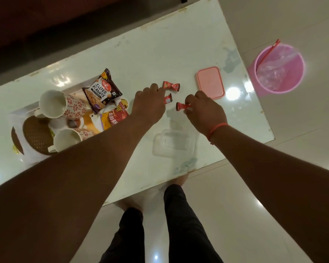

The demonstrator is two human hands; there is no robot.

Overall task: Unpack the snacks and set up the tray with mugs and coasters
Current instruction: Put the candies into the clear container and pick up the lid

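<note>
Three small red candies lie in the middle of the white table (122,59). My left hand (149,103) pinches one candy (168,99) at its fingertips. Fingers of my right hand (205,112) are closed on another candy (181,106). The third candy (171,86) lies loose just beyond both hands. At the left, a white tray (19,112) holds two floral mugs (59,105) (72,138) lying on their sides, brown coasters (36,135), a salted peanuts packet (102,91) and a red snack packet (115,115).
A clear plastic box (172,144) sits near the table's front edge, its pink lid (210,82) lies beyond my right hand. A pink bin (279,68) with a plastic liner stands on the floor at the right. My legs are below the table edge.
</note>
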